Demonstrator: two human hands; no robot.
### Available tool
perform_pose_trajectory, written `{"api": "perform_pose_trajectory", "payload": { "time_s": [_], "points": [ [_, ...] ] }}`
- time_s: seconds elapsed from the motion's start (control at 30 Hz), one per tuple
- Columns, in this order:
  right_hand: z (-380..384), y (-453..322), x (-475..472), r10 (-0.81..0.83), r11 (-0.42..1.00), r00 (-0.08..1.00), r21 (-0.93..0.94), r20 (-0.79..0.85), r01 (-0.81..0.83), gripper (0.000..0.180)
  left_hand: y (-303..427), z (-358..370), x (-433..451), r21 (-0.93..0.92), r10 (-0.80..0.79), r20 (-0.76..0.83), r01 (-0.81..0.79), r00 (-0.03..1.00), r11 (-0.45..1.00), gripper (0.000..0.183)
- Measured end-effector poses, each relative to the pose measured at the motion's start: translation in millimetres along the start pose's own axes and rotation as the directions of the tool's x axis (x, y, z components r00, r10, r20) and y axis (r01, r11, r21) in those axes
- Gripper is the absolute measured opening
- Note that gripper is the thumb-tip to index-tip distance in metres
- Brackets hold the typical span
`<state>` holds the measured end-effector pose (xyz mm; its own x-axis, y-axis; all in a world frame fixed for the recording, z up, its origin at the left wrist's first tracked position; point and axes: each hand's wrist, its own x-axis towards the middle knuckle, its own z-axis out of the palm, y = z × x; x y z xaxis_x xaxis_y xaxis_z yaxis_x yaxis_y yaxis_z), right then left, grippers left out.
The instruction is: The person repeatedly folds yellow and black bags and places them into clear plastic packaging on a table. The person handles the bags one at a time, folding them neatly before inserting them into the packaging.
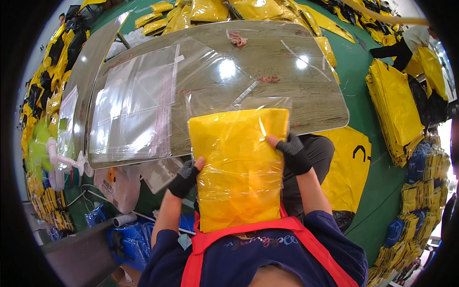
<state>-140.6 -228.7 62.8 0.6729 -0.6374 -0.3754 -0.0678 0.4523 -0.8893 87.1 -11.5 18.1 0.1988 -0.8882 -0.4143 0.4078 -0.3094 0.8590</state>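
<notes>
A folded yellow sheet-like item (238,168) inside a clear plastic bag is held upright against my chest, with the bag's clear end (238,103) standing above the yellow. My left hand (186,175), in a black fingerless glove, grips its left edge with the thumb in front. On the right edge is my right hand (292,152), gloved alike, its thumb on the front face. The fingers behind the package are hidden. Beyond it lies a wood-grain table (304,104), with a stack of clear plastic bags (132,111) on its left part.
Yellow packages (211,10) are heaped behind the table. A yellow stack (398,111) stands at right, near a person (412,43). A small fan (43,147) is at the table's left edge. Blue packages (132,240) and a plastic carrier bag (120,186) lie below left.
</notes>
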Motion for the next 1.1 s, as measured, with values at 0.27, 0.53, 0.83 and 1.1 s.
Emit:
{"api": "perform_pose_trajectory", "payload": {
  "time_s": [0.27, 0.53, 0.83, 1.1],
  "points": [
    [-1.0, 2.6, 10.7, -0.084, 0.996, 0.996, 0.004, -0.01, 0.084, 0.041, 42.3, 24.9, 33.3, -0.103, 0.302, -0.363, -0.36, 0.881, 0.927, 0.041],
    [15.3, 8.4, 28.7, 0.055, 0.998, 0.978, -0.039, 0.199, -0.048, 0.045, -5.2, -34.6, 15.0, -0.23, 0.285, -0.076, -0.295, 0.956, 0.927, 0.051],
    [15.3, 80.5, -62.9, 0.167, 0.985, 0.965, -0.074, 0.202, -0.154, 0.072, -57.7, -2.8, -42.8, -0.282, 0.102, -0.011, -0.101, 0.995, 0.954, 0.07],
    [0.8, 32.0, -89.4, -0.169, 0.985, 0.985, -0.037, 0.016, 0.17, 0.079, -34.2, 32.9, -49.7, 0.398, 0.275, 0.073, -0.281, 0.959, 0.873, 0.063]
  ]
}}
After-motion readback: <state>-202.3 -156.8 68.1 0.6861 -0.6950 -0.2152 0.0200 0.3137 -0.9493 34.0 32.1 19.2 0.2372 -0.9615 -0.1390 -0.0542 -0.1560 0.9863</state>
